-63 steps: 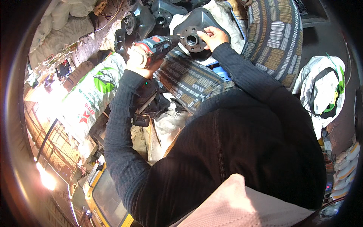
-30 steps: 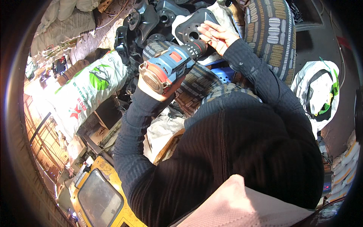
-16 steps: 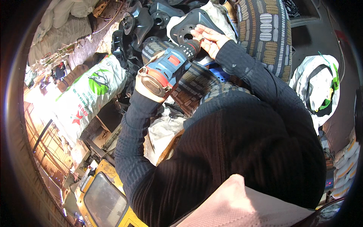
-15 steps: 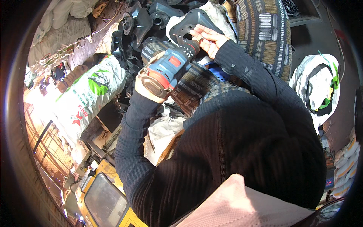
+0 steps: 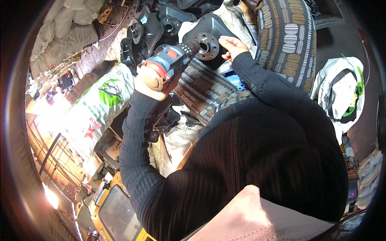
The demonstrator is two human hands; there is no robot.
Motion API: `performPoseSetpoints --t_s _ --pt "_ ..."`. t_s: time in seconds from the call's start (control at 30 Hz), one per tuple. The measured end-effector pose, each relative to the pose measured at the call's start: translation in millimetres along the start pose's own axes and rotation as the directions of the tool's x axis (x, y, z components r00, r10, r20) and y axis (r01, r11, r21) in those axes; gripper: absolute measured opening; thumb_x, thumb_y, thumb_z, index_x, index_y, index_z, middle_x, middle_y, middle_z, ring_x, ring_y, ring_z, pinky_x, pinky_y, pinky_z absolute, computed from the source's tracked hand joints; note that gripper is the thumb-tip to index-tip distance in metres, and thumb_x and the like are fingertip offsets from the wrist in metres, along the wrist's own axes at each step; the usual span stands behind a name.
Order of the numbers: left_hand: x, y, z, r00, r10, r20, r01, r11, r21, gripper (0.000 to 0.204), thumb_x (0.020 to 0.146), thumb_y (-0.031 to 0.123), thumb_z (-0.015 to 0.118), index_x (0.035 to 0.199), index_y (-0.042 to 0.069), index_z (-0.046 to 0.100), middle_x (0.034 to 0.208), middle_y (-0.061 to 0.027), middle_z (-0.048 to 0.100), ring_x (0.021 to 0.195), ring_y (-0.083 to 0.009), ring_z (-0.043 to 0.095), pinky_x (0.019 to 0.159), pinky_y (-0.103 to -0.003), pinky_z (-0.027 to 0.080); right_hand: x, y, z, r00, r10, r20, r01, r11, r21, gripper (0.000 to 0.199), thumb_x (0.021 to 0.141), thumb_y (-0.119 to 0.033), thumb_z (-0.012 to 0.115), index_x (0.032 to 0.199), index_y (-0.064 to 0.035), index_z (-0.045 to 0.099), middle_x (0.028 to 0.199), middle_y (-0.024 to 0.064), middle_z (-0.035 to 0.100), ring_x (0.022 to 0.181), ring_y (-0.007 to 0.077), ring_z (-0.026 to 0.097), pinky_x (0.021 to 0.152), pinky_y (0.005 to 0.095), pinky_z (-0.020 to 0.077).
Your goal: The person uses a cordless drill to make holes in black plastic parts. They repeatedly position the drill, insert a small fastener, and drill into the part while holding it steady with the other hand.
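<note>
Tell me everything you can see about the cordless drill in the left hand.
The cordless drill has a blue body with red accents and a black chuck. It lies nearly level, its nose on the round hub of a dark metal plate. The left hand grips its handle; the right hand rests on the plate beside it.

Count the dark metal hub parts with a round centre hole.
3 clear ones: one at the drill tip beside the right hand, hub part; one top centre; one upper left. More may be hidden.
</note>
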State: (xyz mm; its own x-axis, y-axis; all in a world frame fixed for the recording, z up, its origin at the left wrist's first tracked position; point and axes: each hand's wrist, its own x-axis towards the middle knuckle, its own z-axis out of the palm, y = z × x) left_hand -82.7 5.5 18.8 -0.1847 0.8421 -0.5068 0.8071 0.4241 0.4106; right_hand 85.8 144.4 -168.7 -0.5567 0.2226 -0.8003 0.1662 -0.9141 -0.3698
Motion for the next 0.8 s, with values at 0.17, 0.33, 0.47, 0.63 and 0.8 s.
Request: performPoseSetpoints --t_s 0.17,0.33,0.47,0.63,0.8 --pt "12.3 -5.7 -7.4 1.0 -0.004 0.018 0.004 1.0 0.008 0.049 0.076 0.019 0.06 0.12 0.002 0.046 0.111 -0.0144 0.056 0.096 -0.0263 0.059 0.085 -0.036 0.048 9.4 5.9 6.7 0.996 -0.079 -0.033 0.071 0.979 -0.19 0.031 0.076 -0.02 0.072 0.104 -0.01 0.062 0.086 -0.0033 0.06 0.067 0.0048 0.053 0.05 0.0208 0.0434" --pt "14.4 -9.8 -10.2 0.999 -0.029 0.041 0.029 1.0 -0.011 0.051 0.074 0.019 0.062 0.119 0.002 0.047 0.109 -0.0141 0.058 0.094 -0.0263 0.059 0.084 -0.035 0.048 6.8 7.5 7.7 0.997 -0.08 -0.001 0.079 0.978 -0.195 0.028 0.077 -0.017 0.071 0.102 -0.0085 0.063 0.083 -0.0026 0.059 0.059 0.0045 0.049 0.046 0.0201 0.0405" --pt "14.6 -9.6 -12.9 0.998 -0.04 0.052 0.041 0.999 -0.022 0.051 0.072 0.02 0.064 0.118 0.002 0.048 0.107 -0.0138 0.058 0.092 -0.0262 0.06 0.083 -0.035 0.049 6.9 7.7 9.8 0.996 -0.082 -0.026 0.075 0.979 -0.188 0.025 0.078 -0.016 0.07 0.101 -0.008 0.063 0.082 -0.0017 0.06 0.057 0.0042 0.048 0.045 0.0201 0.0398" --pt "17.9 -8.5 -16.5 0.997 -0.042 0.062 0.044 0.999 -0.018 0.053 0.07 0.02 0.066 0.116 0.003 0.049 0.104 -0.0134 0.059 0.09 -0.0261 0.061 0.081 -0.035 0.049 7.0 7.4 10.5 0.996 -0.087 -0.021 0.083 0.982 -0.17 0.022 0.08 -0.015 0.068 0.101 -0.0081 0.064 0.081 -0.0013 0.061 0.058 0.0048 0.049 0.046 0.0209 0.0397" --pt "22.5 -12.0 -18.2 0.998 -0.013 0.063 0.009 0.999 0.053 0.054 0.068 0.021 0.069 0.115 0.003 0.05 0.102 -0.013 0.061 0.087 -0.026 0.062 0.08 -0.034 0.049 2.8 4.9 11.3 0.998 -0.061 -0.034 0.053 0.979 -0.198 0.022 0.081 -0.015 0.067 0.102 -0.0083 0.064 0.083 -0.0012 0.061 0.061 0.0053 0.05 0.048 0.0213 0.0404"
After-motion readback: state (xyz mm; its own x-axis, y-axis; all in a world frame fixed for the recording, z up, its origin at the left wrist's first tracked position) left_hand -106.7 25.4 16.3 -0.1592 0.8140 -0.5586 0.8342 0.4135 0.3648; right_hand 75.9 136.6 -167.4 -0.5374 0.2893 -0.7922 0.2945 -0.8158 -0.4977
